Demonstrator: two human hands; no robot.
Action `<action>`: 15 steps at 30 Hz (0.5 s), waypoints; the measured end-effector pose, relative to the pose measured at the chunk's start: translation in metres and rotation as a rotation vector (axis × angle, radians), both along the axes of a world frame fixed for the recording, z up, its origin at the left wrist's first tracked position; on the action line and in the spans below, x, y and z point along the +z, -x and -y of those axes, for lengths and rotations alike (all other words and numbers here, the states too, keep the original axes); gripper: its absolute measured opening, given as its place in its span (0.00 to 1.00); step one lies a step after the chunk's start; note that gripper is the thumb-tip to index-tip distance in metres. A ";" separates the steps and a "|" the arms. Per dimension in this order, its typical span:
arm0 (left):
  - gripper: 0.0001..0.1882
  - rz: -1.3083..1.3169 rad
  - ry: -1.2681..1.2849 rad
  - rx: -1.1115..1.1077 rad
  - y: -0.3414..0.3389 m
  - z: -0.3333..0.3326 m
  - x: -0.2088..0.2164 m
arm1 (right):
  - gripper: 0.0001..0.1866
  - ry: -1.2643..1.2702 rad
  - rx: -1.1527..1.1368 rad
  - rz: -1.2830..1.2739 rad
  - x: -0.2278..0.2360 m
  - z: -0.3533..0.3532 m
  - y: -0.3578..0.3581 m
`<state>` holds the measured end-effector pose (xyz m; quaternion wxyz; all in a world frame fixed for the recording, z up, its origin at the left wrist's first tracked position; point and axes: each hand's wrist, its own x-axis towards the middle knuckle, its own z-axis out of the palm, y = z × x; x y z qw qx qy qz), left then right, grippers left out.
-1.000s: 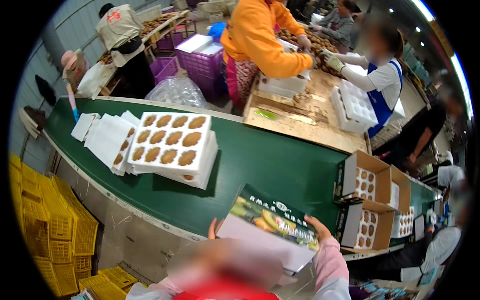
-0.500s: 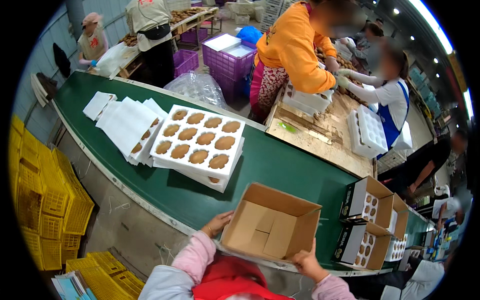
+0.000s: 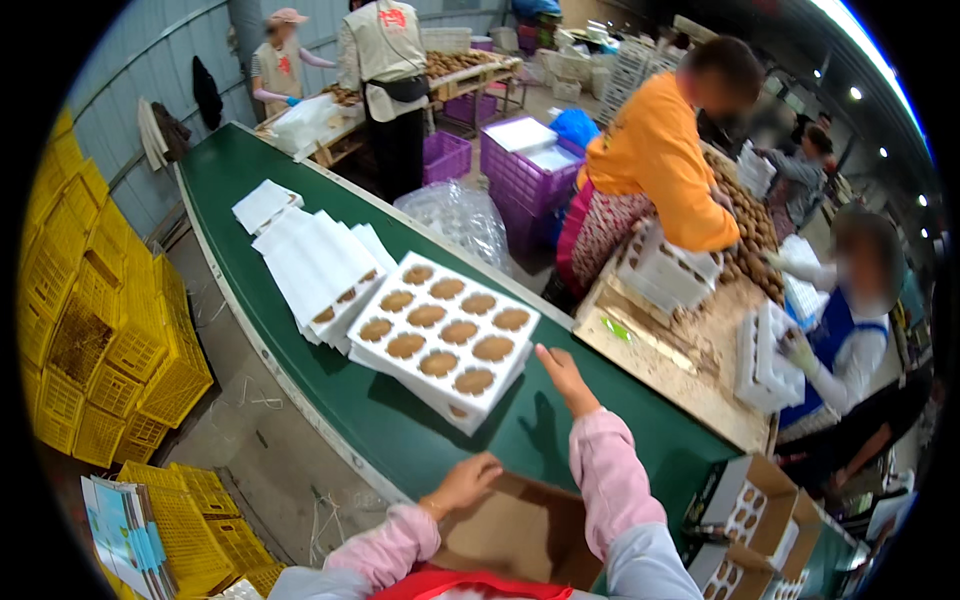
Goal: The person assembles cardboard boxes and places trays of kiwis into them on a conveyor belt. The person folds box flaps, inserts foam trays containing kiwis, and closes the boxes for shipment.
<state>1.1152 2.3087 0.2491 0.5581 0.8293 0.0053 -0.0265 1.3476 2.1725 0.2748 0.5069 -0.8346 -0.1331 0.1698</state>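
An open brown cardboard box [image 3: 505, 545] lies close to me at the belt's near edge, its inside bare where it shows. At the box's far left corner my left hand [image 3: 462, 486] rests with its fingers curled over the rim. My right hand [image 3: 566, 380] reaches out over the green belt, fingers stretched and holding nothing, close by the right corner of a white foam tray [image 3: 440, 385]. Round brown fruit [image 3: 459, 331] fills the tray's cups. This tray lies on top of another one. Left of it, white sheets [image 3: 315, 265] cover further trays of fruit.
The green conveyor belt [image 3: 215, 180] curves away to the far left. Boxes with filled trays [image 3: 748, 507] stand at right. Across the belt, co-workers handle fruit at a wooden table [image 3: 650, 365]. Yellow crates [image 3: 120, 340] are stacked at left, purple crates [image 3: 520, 165] behind.
My right hand has let go of the box's near right side and moved forward to the tray. The view has shifted, so the box now appears lower.
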 end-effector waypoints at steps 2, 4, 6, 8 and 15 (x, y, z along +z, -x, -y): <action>0.14 -0.008 -0.058 0.014 0.004 -0.009 -0.005 | 0.39 -0.333 -0.095 -0.604 -0.020 -0.044 -0.031; 0.13 0.165 -0.221 0.106 0.003 -0.015 -0.002 | 0.33 -0.526 0.102 -0.438 -0.025 -0.062 -0.033; 0.08 0.663 -0.657 0.076 -0.015 -0.052 0.041 | 0.28 -0.689 0.009 -0.475 -0.038 -0.067 -0.030; 0.09 0.466 -0.695 0.504 -0.037 -0.113 0.069 | 0.26 -0.739 -0.031 -0.523 -0.048 -0.062 -0.028; 0.29 -0.486 0.356 0.365 -0.145 -0.276 0.063 | 0.27 -0.713 -0.124 -0.529 -0.046 -0.076 -0.016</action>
